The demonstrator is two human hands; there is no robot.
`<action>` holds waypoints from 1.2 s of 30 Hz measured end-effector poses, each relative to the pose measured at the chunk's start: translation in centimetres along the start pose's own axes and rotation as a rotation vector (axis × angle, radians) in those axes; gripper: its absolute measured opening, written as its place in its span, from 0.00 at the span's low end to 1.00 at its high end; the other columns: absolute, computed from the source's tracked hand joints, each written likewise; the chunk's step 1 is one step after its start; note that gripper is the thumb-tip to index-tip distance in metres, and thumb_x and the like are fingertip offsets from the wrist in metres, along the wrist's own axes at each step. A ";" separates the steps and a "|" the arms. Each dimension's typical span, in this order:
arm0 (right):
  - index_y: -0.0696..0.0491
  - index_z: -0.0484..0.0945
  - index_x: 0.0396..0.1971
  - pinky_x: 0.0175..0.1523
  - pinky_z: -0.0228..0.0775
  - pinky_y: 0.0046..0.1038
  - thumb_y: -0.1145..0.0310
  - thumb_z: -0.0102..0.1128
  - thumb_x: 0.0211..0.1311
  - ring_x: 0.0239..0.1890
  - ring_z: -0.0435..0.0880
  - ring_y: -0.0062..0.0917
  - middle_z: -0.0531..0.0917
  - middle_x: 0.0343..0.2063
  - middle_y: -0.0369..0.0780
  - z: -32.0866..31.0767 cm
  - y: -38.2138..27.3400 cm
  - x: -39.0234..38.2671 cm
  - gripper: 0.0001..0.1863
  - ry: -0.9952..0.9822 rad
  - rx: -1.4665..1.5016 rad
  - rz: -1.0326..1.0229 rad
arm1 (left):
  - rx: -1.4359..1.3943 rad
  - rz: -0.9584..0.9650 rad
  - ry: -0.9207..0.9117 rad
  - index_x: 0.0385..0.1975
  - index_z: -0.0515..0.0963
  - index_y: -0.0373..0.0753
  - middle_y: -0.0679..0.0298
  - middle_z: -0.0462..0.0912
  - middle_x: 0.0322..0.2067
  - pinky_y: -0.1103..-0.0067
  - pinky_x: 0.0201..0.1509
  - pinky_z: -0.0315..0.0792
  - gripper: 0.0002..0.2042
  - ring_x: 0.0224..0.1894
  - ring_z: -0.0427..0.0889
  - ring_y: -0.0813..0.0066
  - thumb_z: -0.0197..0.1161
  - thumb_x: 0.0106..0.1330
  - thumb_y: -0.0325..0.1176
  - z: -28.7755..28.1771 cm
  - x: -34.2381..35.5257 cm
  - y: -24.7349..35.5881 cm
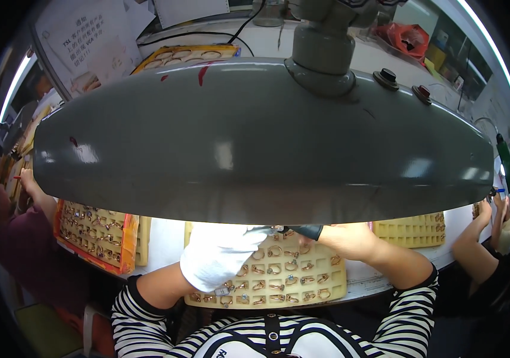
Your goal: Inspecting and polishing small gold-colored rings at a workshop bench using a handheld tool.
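Note:
My left hand (222, 253) wears a white glove, its fingers closed around a small metal piece, apparently a ring (276, 229), just below the lamp's edge. My right hand (347, 238) is bare and grips a black-handled tool (303, 232) whose tip meets that piece; part of both hands' fingertips is hidden by the lamp. Beneath my hands lies a cream slotted tray (291, 301) holding several gold rings, some with stones.
A large grey lamp (261, 149) spans the bench. At left stand an orange-edged ring tray (127, 244) and a person in purple (22, 250); at right, a slotted tray (407, 232) and another person's arm (470, 244). A red bag (401, 42) lies behind.

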State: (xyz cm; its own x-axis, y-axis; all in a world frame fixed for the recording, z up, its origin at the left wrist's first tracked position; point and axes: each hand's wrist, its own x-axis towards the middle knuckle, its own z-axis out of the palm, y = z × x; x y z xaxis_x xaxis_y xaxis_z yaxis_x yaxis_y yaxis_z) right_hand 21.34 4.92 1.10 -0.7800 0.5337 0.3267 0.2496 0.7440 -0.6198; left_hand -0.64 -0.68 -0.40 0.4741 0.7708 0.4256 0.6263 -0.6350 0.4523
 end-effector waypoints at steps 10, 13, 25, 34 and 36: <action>0.60 0.75 0.28 0.31 0.69 0.20 0.74 0.46 0.53 0.26 0.75 0.17 0.77 0.21 0.37 0.3 0.9 -0.7 0.08 -0.075 0.766 0.561 | -0.042 0.002 0.052 0.37 0.76 0.39 0.60 0.78 0.32 0.77 0.35 0.71 0.15 0.32 0.77 0.67 0.57 0.46 0.25 0.3 -0.2 -0.5; 0.57 0.75 0.36 0.39 0.67 0.25 0.64 0.47 0.56 0.31 0.76 0.26 0.79 0.29 0.41 0.1 -0.3 0.0 0.14 0.040 0.118 0.315 | 0.024 0.043 0.022 0.41 0.74 0.41 0.62 0.78 0.31 0.77 0.35 0.71 0.16 0.32 0.78 0.68 0.56 0.49 0.28 0.0 -0.1 -0.4; 0.55 0.77 0.36 0.32 0.70 0.24 0.72 0.58 0.46 0.25 0.77 0.26 0.78 0.26 0.39 1.0 0.7 -0.6 0.14 0.304 -0.238 -0.143 | 0.003 -0.073 -0.196 0.51 0.67 0.48 0.61 0.74 0.45 0.77 0.43 0.71 0.18 0.42 0.76 0.67 0.44 0.60 0.31 0.2 -0.2 -0.2; 0.60 0.77 0.25 0.32 0.71 0.24 0.79 0.59 0.36 0.25 0.78 0.27 0.79 0.27 0.43 0.1 0.3 -0.8 0.10 0.271 -0.412 -0.274 | -0.074 -0.064 -0.218 0.56 0.63 0.54 0.63 0.67 0.52 0.77 0.51 0.65 0.19 0.49 0.71 0.68 0.41 0.64 0.33 0.2 0.2 -0.2; 0.60 0.77 0.23 0.32 0.72 0.24 0.78 0.58 0.33 0.25 0.78 0.27 0.79 0.28 0.42 0.2 0.5 -0.7 0.10 0.268 -0.479 -0.310 | -0.120 -0.144 -0.305 0.56 0.62 0.54 0.62 0.68 0.51 0.77 0.48 0.68 0.19 0.47 0.73 0.68 0.41 0.64 0.33 0.1 0.2 -0.1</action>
State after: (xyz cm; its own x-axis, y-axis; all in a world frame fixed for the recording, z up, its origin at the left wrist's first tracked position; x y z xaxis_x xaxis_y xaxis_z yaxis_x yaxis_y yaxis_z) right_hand 21.88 4.84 0.47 -0.7018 0.3007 0.6458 0.3131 0.9445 -0.0995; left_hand -0.55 -0.44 -0.47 0.5608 0.8212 0.1054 0.6313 -0.5065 0.5873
